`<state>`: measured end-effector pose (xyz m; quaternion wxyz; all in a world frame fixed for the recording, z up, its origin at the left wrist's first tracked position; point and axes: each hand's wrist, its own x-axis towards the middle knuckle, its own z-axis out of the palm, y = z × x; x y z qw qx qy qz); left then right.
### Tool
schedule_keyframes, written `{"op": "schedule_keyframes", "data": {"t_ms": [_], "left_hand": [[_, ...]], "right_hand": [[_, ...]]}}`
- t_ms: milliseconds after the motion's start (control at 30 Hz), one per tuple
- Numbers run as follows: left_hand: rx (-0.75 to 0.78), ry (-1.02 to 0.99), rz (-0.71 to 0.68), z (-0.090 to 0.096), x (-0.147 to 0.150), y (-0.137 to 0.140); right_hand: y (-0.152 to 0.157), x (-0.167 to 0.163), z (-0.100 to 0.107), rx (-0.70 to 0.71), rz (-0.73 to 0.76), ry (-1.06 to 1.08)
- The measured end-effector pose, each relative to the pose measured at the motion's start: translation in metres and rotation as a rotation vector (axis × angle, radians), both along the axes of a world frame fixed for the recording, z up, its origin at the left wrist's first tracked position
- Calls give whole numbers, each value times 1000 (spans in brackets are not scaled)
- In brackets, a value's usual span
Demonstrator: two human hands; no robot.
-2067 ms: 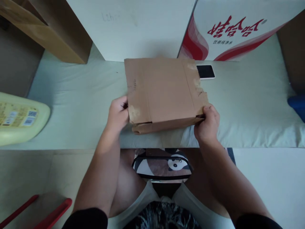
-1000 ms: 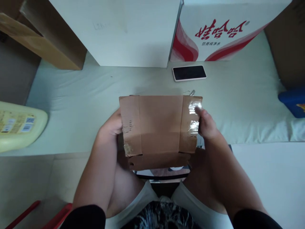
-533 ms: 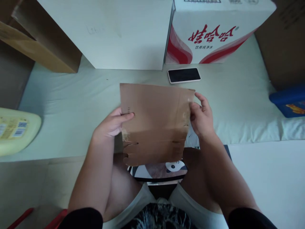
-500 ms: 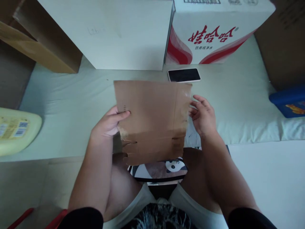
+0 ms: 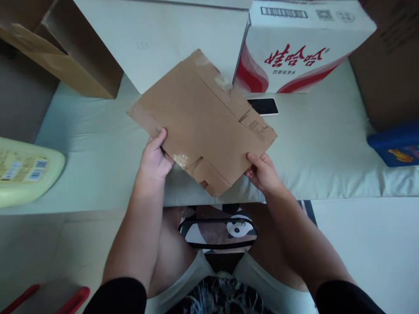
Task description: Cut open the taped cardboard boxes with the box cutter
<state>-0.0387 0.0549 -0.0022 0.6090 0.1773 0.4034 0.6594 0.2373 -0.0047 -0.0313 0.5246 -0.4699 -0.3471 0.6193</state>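
A flat piece of brown cardboard (image 5: pixel 203 117) is held up in front of me, turned at a slant, with torn flaps and bits of clear tape along its edges. My left hand (image 5: pixel 157 155) grips its lower left edge, thumb on top and fingers underneath. At the lower right edge, my right hand (image 5: pixel 263 172) pinches the cardboard the same way. Behind the cardboard a phone (image 5: pixel 264 106) lies on the pale green cloth (image 5: pixel 321 144), partly covered from view.
White boxes stand at the back, a plain one (image 5: pixel 163 35) and one with red lettering (image 5: pixel 297 56). An open brown carton (image 5: pixel 88 56) is at the back left, a pale yellow bottle (image 5: pixel 29 172) at the left. To the right sits a blue container (image 5: pixel 396 146). A panda-print item (image 5: pixel 219 231) lies between my legs.
The cardboard has been turned and lifted away from me, from nearly square-on to a slant. My right hand, with its fingers loose at the right edge before, now grips the lower right edge.
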Motion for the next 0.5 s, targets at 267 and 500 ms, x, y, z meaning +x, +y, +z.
{"op": "schedule_keyframes", "data": {"t_ms": [267,500], "left_hand": [[-66,-136,-145,17,20,-2],[-205,-181,-145,20,29,-5]], "right_hand": [[-36,60,56,90,-463,-117],[-108,153,102,184,-943,-646]]}}
